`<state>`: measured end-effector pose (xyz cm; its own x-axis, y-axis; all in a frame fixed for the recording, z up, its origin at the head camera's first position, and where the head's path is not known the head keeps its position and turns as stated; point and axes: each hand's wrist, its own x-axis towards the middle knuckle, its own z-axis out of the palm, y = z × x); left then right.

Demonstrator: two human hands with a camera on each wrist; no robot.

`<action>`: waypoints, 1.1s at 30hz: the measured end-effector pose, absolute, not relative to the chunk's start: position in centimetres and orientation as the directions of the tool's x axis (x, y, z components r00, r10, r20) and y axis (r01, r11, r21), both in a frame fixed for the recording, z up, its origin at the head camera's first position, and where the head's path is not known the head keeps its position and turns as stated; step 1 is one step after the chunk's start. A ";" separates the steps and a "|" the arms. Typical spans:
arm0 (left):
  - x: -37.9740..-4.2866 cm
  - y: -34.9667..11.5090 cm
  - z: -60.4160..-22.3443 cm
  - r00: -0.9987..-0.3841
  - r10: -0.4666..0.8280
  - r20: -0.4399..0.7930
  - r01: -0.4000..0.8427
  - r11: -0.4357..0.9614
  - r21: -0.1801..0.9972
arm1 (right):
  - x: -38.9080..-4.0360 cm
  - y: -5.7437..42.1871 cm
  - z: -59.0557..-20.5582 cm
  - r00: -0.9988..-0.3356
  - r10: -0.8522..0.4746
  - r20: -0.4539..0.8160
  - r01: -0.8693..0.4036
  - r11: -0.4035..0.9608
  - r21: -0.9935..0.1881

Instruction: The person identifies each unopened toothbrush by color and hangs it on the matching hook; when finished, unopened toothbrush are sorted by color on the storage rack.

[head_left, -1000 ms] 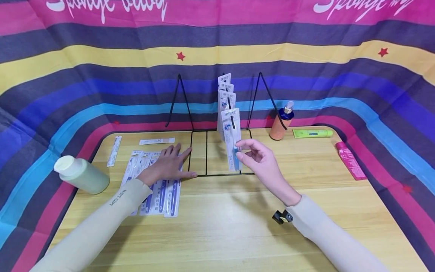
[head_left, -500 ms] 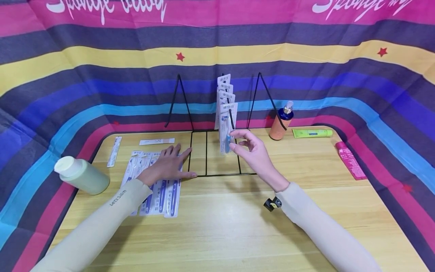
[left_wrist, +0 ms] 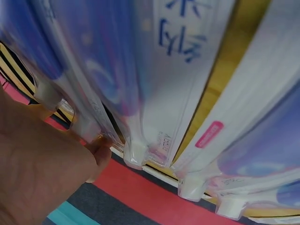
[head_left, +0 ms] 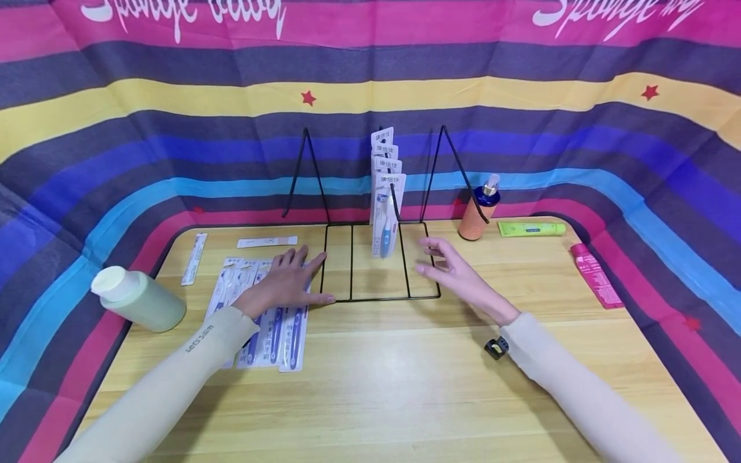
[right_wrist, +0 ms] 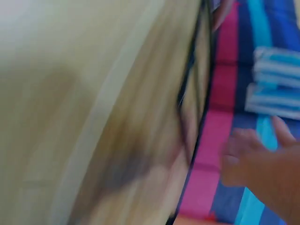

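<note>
A blue packaged toothbrush hangs at the front of a row of several packs on the middle hook of a black wire rack. To its right, my right hand hovers apart from the pack, fingers loosely bent and holding nothing. My left hand lies with fingers spread over several purple toothbrush packs and the left side of the rack's base. The left wrist view shows that hand beside the purple packs up close. In the blurred right wrist view, the hanging packs stand beyond the right fingers.
Left on the wooden table are a pale green bottle and two slim white packets, one a white packet behind the left hand. Right are an orange pump bottle, a green tube and a pink tube. Striped cloth surrounds the table.
My right hand has hung the blue toothbrush pack on the hook, let go of it and drawn back to the right. The left hand has stayed in place.
</note>
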<state>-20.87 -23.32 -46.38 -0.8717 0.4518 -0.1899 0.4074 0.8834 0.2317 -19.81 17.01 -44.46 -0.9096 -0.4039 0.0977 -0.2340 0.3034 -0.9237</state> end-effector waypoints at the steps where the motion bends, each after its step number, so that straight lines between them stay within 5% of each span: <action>1: -20.8 -23.3 -46.3 -0.872 0.451 -0.189 0.406 0.883 0.234 | -19.9 17.6 -44.8 -0.900 -0.434 0.040 -0.219 0.370 -0.903; 7: -20.7 -23.1 -46.1 -0.874 0.447 -0.189 0.401 0.884 0.240 | -20.1 20.0 -46.1 -0.854 -0.487 -0.181 -0.235 0.673 -0.702; 16: -19.0 -24.2 -44.8 -0.895 0.445 -0.039 0.412 0.856 0.312 | -20.9 20.9 -46.5 -0.860 -0.484 -0.164 -0.376 0.817 -0.437; 24: -14.2 -28.0 -43.0 -0.966 0.246 0.073 0.250 0.836 0.489 | -21.6 21.3 -46.4 -0.847 -0.496 -0.190 -0.377 0.813 -0.444; 33: -10.3 -33.5 -44.3 -0.997 -0.011 -0.082 -0.062 0.758 0.649 | -22.1 21.3 -46.4 -0.831 -0.502 -0.241 -0.364 0.817 -0.447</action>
